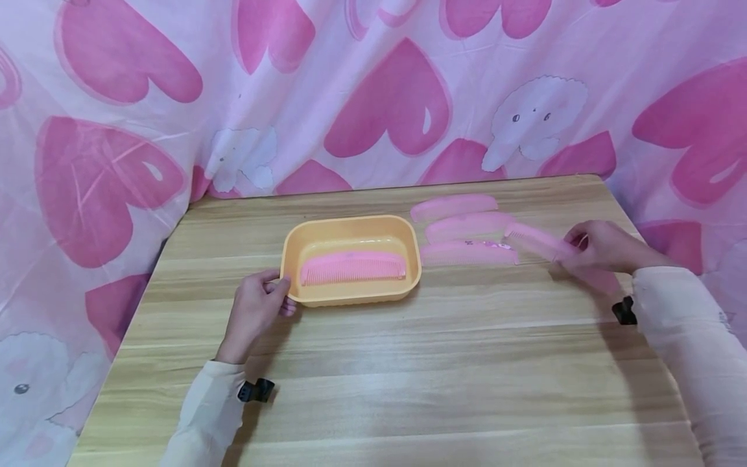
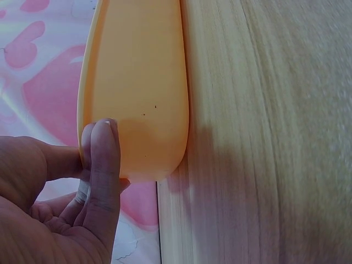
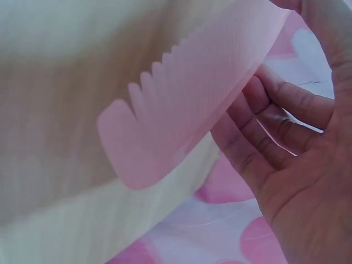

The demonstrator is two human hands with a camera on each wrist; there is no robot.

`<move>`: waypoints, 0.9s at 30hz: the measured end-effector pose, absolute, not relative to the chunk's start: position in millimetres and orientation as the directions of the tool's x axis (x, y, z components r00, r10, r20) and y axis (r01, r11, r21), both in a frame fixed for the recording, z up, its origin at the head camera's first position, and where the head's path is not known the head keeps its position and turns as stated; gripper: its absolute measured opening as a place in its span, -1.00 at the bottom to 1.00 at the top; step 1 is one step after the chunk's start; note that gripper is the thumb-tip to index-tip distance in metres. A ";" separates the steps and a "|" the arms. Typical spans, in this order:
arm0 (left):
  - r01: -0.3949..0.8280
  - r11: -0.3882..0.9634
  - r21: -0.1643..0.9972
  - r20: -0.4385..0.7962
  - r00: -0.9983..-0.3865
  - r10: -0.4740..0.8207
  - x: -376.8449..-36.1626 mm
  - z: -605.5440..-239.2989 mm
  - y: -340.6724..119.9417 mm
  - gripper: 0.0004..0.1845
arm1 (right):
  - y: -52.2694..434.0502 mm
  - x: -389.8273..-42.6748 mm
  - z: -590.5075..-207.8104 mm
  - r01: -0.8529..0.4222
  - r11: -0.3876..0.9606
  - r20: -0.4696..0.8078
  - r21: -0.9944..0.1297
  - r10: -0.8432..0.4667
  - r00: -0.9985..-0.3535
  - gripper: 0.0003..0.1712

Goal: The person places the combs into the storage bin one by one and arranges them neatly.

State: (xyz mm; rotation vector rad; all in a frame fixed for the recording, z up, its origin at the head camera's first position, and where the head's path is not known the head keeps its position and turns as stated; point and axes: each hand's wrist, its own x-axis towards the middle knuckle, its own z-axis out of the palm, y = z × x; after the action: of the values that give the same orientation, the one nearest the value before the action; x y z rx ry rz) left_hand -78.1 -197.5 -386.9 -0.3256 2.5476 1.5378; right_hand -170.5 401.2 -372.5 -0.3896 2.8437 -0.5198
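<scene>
My left hand (image 1: 257,308) grips the left end of an orange-yellow plastic tray (image 1: 350,301), thumb at the rim and fingers against its outer wall in the left wrist view. Inside the tray lies a pink comb (image 1: 353,267), teeth toward the near side. Over on the right, my right hand (image 1: 607,246) holds another pink comb (image 3: 165,121) along its spine, above the table. Its wide-spaced teeth show in the right wrist view. Three more pink combs lie right of the tray: a far one (image 1: 454,207), a middle one (image 1: 467,226) and a near one with a small decoration (image 1: 467,253).
The wood-grain table (image 1: 397,383) carries everything. Its far edge meets a pink curtain (image 1: 373,84) printed with hearts, which also hangs along the left and right sides. The held comb's left tip overlaps the middle and near combs' right ends in the head view.
</scene>
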 end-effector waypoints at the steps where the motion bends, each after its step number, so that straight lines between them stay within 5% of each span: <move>1: -0.260 0.453 0.853 -0.236 -0.965 -0.111 -78.4 -387.0 -197.7 -0.61 | 398.1 -171.2 -370.3 -0.243 0.899 -0.144 -0.365 -0.312 -0.939 -0.54; 16: -0.251 0.443 0.861 -0.226 -0.968 -0.110 -78.2 -387.8 -197.8 -0.62 | 312.8 -170.2 -328.3 -0.380 0.848 -0.079 -0.370 -0.437 -0.896 -0.50; 27: -0.273 0.435 0.858 -0.247 -0.962 -0.116 -79.0 -386.7 -198.7 -0.60 | 232.3 -171.5 -310.0 -0.552 0.748 -0.006 -0.367 -0.596 -0.803 -0.48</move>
State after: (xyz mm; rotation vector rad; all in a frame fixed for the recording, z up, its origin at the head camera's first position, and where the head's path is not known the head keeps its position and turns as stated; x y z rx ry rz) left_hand -79.0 -198.7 -386.7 -0.3450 2.5301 1.5560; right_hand -171.5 232.3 -310.0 -0.9303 2.8219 -0.5339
